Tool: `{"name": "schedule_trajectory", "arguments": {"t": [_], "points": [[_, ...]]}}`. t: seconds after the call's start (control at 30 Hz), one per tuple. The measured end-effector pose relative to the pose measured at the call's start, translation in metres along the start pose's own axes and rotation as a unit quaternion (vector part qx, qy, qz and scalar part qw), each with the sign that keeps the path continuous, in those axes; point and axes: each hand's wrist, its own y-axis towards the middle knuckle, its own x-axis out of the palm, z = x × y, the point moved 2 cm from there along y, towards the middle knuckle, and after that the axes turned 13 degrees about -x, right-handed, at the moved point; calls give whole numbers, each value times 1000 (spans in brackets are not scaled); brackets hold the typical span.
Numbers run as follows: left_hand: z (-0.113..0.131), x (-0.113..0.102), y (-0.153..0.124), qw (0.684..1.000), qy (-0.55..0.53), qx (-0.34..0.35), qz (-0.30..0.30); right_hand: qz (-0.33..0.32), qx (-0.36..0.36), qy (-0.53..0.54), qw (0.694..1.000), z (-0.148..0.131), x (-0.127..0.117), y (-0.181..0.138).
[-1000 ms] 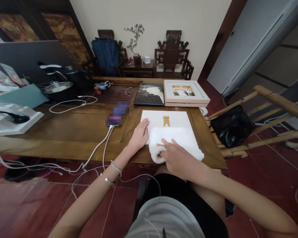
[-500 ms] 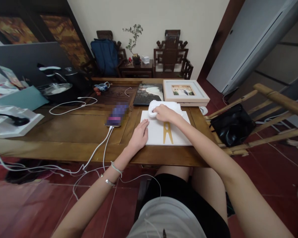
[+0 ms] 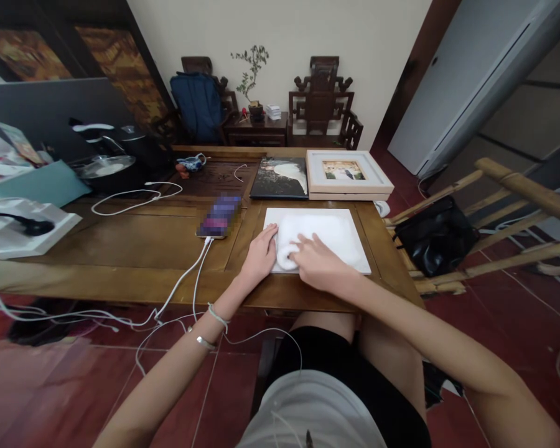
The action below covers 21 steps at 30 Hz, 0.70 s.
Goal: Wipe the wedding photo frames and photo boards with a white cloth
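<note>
A white flat board (image 3: 361, 264) lies on the wooden table before me. My left hand (image 3: 260, 252) rests flat at its left edge, fingers stretched out and close together. On the board is a fluffy white towel (image 3: 287, 257), partly folded, with a rolled left edge. My right hand (image 3: 321, 262) presses down on the towel near the board's front edge, with fingers gripping its rolled part. The yellow, two-legged shape on the board is hidden now under the towel and my right hand.
Behind the board lie a dark picture panel (image 3: 280, 178) and a light wooden picture frame (image 3: 350, 174). A phone (image 3: 219, 216) with white cables plugged in lies to the left. A white power strip (image 3: 42, 230) stands further left. A bamboo chair (image 3: 504, 180) holding a black bag (image 3: 436, 236) is at right.
My right hand has drawn the towel from the board's far edge toward me, covering the yellow shape. My left hand has stayed at the board's left edge.
</note>
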Motion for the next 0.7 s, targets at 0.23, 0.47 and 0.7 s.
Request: {"name": "schedule_trajectory", "arguments": {"t": [0.23,0.47,0.7], "points": [[2,-2,-1,1000,0,-3,-17,3,-58,26,998,-49,0,-34],[3,-2,0,1000,-10,-17,-18,4,9,60,998,-18,-6,-14],[6,-5,-1,999,-12,-9,-34,24,104,26,994,49,-2,32]]}}
